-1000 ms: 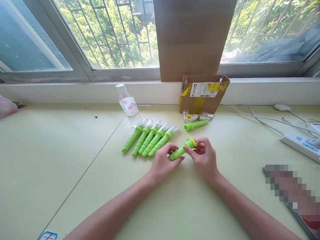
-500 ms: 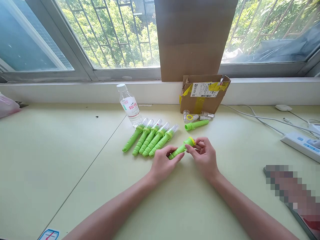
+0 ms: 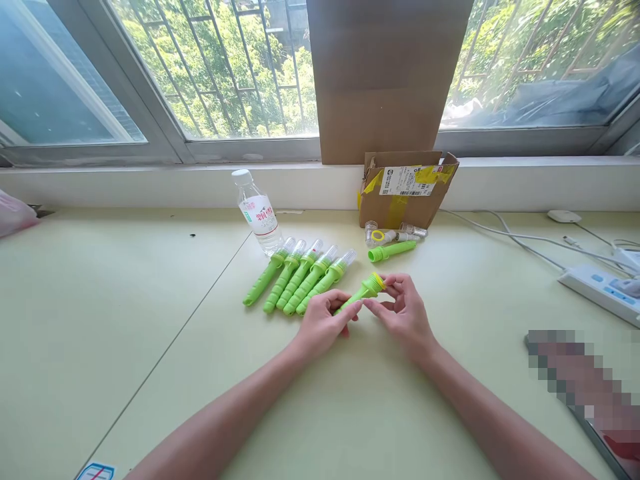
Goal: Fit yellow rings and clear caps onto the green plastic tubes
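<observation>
My left hand (image 3: 325,323) is closed round the lower part of a light-green ridged plastic tube (image 3: 367,288), with the thumb laid along it. The tube is tilted, its wide threaded end up and to the right. At that end sits a yellow ring (image 3: 380,281), and fingers of my right hand (image 3: 403,310) grip its far edge. The right thumb points toward the left thumb, just below the tube. Left of my hands lie several green tubes (image 3: 303,277) with clear caps, side by side.
Behind my hands lie another green tube (image 3: 393,251), clear caps (image 3: 371,233) and small white parts, before a cardboard box (image 3: 407,200). A water bottle (image 3: 260,217) stands at the back left. A power strip (image 3: 597,290) with cables and a blurred phone-like slab (image 3: 575,387) are on the right.
My left thumb has come over the tube, which has shifted slightly left. The right thumb has slid off the tube's side to just below it, while the fingers stay at the yellow ring.
</observation>
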Demonstrator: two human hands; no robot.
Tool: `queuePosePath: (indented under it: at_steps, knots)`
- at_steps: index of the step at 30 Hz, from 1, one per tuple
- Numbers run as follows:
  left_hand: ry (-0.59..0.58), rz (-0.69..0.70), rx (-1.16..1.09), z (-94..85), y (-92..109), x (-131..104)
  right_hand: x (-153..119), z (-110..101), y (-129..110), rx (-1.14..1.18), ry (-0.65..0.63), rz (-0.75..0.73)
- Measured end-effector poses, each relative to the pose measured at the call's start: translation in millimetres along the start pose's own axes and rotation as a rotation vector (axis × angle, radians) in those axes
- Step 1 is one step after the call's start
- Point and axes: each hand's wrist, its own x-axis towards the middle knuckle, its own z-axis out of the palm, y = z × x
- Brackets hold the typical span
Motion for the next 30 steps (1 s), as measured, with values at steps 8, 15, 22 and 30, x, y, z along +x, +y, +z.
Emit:
queuePosePath:
  at_steps: [8, 15, 22, 30]
  knots:
    - [0.000, 0.051, 0.114, 1.0, 1.1, 0.0, -2.8, 1.9, 2.4, -0.042, 0.101, -0.014]
    - [0.377, 0.327, 0.486, 10.2, -14.0, 0.9, -3.2, 3.7, -0.5, -0.039, 0.154, -0.013]
    - [0.365, 0.313, 0.399, 8.6, -14.1, -1.7, -1.7, 1.3, 0.3, -0.045, 0.110, 0.003]
    - [0.214, 0.142, 0.205, 1.9, -7.1, 1.1, 0.7, -2.5, 3.4, -0.026, 0.007, 0.024]
